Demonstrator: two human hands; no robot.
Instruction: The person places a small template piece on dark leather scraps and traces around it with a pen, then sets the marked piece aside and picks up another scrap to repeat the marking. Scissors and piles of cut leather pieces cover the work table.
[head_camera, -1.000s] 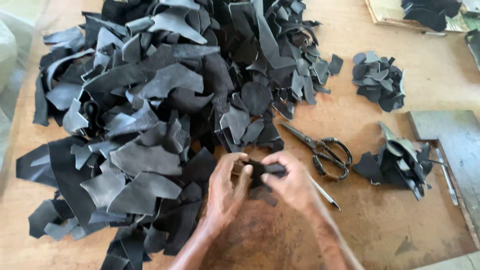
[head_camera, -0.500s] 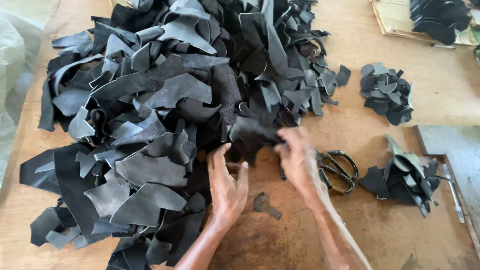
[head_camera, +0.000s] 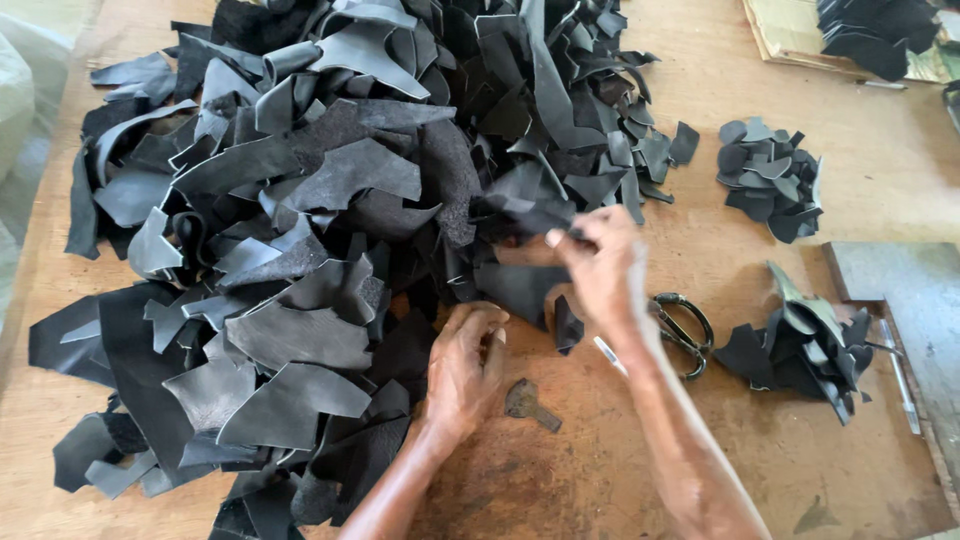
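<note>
A big heap of black leather scraps fills the left and middle of the frame, spread over a brown wooden table. At the heap's lower edge, just left of centre, the left hand rests palm down with fingers loosely curled, clasping nothing. Right beside it, on bare wood, lies a small dark offcut. Slightly above and to the right, the right hand pinches a dark scrap at the heap's edge between thumb and fingers. Scissors lie just right of that wrist, partly hidden by it. Further right sit two smaller piles: one of sorted pieces in the upper right, another pile below it, next to a grey board.
</note>
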